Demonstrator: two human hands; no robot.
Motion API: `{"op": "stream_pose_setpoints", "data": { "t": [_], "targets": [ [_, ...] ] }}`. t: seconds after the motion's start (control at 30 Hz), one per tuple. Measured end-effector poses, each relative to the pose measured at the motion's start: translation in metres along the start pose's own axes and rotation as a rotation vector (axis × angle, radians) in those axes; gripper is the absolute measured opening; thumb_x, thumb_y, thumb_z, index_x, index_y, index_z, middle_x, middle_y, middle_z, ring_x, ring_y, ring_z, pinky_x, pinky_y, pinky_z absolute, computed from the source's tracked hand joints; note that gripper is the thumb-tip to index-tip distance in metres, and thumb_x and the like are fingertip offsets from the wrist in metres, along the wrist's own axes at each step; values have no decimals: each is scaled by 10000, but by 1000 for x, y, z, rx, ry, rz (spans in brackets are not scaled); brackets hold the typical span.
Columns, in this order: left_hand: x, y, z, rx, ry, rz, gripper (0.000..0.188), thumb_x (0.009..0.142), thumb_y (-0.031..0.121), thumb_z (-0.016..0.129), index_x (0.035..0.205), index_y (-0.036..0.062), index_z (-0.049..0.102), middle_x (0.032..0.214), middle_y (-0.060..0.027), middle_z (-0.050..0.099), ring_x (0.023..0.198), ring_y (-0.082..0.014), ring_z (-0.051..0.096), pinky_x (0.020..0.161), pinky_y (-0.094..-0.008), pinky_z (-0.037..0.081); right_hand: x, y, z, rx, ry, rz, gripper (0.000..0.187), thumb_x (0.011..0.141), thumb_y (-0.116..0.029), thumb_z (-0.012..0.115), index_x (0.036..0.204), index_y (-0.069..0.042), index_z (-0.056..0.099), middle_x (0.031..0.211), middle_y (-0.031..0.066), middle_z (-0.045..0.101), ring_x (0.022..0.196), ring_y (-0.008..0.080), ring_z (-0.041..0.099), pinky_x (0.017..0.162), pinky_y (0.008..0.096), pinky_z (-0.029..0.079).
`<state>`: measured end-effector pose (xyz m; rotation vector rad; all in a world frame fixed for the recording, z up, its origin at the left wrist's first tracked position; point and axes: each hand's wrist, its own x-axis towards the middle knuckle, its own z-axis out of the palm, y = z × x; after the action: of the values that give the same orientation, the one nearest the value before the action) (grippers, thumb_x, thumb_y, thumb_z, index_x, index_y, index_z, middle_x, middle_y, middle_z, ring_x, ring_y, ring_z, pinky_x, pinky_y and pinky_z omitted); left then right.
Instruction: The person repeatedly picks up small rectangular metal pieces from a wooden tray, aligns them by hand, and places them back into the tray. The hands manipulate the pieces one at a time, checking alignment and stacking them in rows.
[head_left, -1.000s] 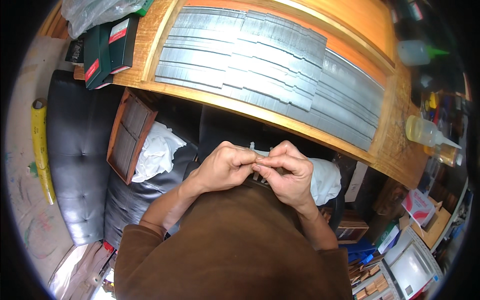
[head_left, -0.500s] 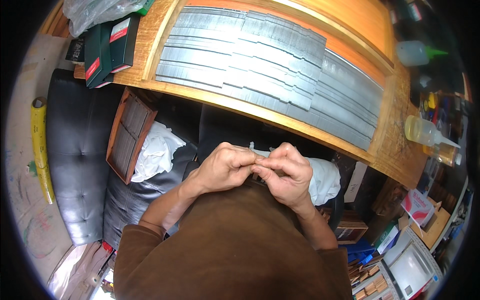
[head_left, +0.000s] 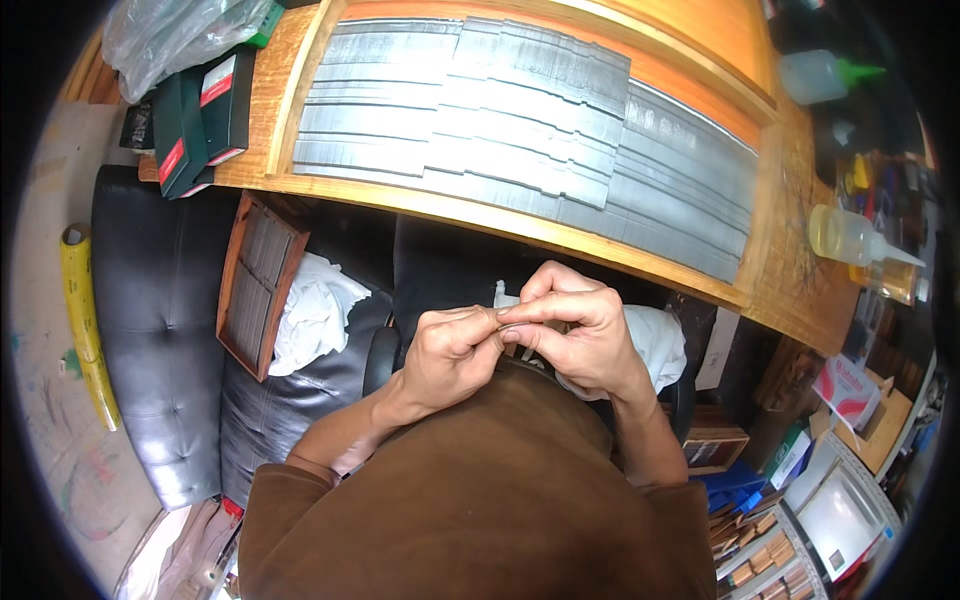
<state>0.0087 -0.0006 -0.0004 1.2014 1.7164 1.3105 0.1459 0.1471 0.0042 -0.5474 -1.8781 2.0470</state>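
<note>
My left hand (head_left: 452, 356) and my right hand (head_left: 578, 330) meet in front of my chest, thumbs and forefingers pinched together at the fingertips. Whatever small, thin thing lies between them is hidden by the fingers. Beyond the hands, a wooden tray (head_left: 440, 205) holds rows of flat, shiny grey strips (head_left: 530, 120), overlapping in stacked layers. White cloth (head_left: 652, 345) lies behind and beside my right hand.
To the left, a smaller wooden box (head_left: 262, 275) of grey pieces leans by a white cloth (head_left: 315, 310) on a black padded seat (head_left: 160, 330). Dark green boxes (head_left: 180, 135) stand on the bench's left end. Squeeze bottles (head_left: 840, 235) line the right side.
The view has shifted slightly. Both hands stay joined at the fingertips; my right hand's fingers are now straighter and my left hand sits a little lower.
</note>
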Motion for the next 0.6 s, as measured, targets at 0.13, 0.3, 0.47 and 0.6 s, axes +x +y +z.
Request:
{"op": "stream_pose_setpoints", "data": {
  "t": [0.13, 0.3, 0.47, 0.6],
  "targets": [
    [0, -2, 2, -22, 19, 28, 192, 863, -115, 692, 1034, -58, 759, 788, -173, 732, 686, -291, 730, 617, -347, 553, 1, 1, -1, 20, -11, 19, 178, 813, 34, 873, 980, -21, 843, 856, 30, 673, 787, 119, 636, 672, 259, 504],
    [-1, -5, 4, -50, 19, 25, 190, 866, -108, 694, 1038, -57, 760, 798, -181, 736, 688, -298, 730, 618, -350, 554, 1, 3, -1, 42, -15, 20, 162, 808, 38, 875, 955, -21, 840, 849, 28, 671, 778, 115, 633, 665, 260, 500],
    [-2, -7, 4, -48, 15, 34, 188, 867, -103, 695, 1036, -53, 761, 801, -183, 735, 686, -305, 727, 614, -353, 552, 0, 6, -1, 42, -9, 10, 155, 805, 45, 873, 942, -16, 835, 847, 30, 669, 775, 116, 636, 658, 261, 501],
    [-1, -7, 6, -40, 28, 42, 196, 862, -104, 695, 1037, -48, 762, 795, -183, 732, 680, -307, 723, 607, -354, 548, 1, 6, -1, 39, -9, 8, 159, 803, 48, 872, 943, -16, 835, 851, 30, 669, 771, 117, 638, 651, 260, 499]
  ]
}}
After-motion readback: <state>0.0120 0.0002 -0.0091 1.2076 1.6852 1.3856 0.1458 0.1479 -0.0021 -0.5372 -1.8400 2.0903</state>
